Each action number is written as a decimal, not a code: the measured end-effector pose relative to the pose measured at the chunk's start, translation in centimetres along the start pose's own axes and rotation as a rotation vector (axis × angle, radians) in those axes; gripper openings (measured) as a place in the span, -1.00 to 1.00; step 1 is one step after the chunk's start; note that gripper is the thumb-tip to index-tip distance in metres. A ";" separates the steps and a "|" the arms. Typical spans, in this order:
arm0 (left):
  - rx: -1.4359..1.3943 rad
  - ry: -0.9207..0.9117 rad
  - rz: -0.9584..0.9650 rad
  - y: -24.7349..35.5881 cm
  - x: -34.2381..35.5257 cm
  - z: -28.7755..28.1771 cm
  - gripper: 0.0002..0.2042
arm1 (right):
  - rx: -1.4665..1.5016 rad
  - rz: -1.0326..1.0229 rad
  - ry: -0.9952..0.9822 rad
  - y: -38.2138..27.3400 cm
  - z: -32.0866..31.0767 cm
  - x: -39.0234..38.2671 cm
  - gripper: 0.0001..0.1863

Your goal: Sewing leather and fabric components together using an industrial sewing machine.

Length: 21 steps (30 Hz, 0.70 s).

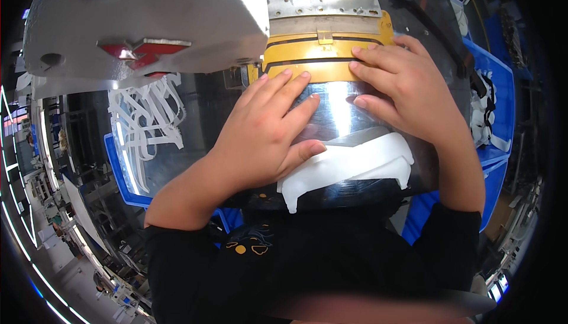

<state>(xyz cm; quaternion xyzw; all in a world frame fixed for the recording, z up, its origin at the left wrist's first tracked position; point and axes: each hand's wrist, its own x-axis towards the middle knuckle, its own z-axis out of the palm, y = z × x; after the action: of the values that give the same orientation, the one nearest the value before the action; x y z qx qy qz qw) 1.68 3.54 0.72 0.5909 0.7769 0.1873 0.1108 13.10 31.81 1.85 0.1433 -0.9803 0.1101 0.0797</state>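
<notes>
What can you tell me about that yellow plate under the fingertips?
The yellow plate is broad, flat and glossy; whether it is plastic or metal, I can't tell. Dark lines run across it, bending near the ends, and a small yellowish tab sits near its middle. It lies flat in front of a metal bar, its left end partly hidden by the grey machine. Fingertips of the left hand and right hand rest at its near side.

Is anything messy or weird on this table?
A little. The white strips on the left lie in a loose tangle, and the white pieces near the front edge overlap crookedly instead of lining up. I see no spill, and the yellow plate shows no obvious damage.
</notes>
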 end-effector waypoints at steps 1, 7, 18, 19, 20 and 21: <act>0.028 -0.003 -0.008 0.0 -0.1 -0.1 -0.33 | -0.014 0.004 0.012 0.2 0.0 0.2 -0.57; 0.031 0.032 -0.033 -0.8 -0.5 -0.1 -0.33 | -0.075 0.021 0.003 1.1 -0.1 1.3 -0.60; 0.216 0.146 -0.180 -0.6 -1.2 -0.4 -0.36 | -0.097 0.024 -0.024 2.0 -0.2 2.5 -0.60; 0.272 0.166 -0.216 -0.6 -1.2 -0.5 -0.36 | -0.097 0.014 -0.020 2.0 -0.2 2.5 -0.59; 0.270 0.166 -0.216 -0.8 -1.2 -0.5 -0.36 | -0.098 0.015 -0.022 2.0 -0.2 2.5 -0.59; 0.281 0.183 -0.226 -1.0 -1.1 -0.4 -0.35 | -0.100 0.015 -0.016 1.8 -0.2 2.5 -0.59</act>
<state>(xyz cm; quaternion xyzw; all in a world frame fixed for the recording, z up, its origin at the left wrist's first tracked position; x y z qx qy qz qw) 0.90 2.16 0.64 0.4902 0.8634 0.1165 -0.0236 10.22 32.90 2.14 0.1326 -0.9863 0.0601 0.0780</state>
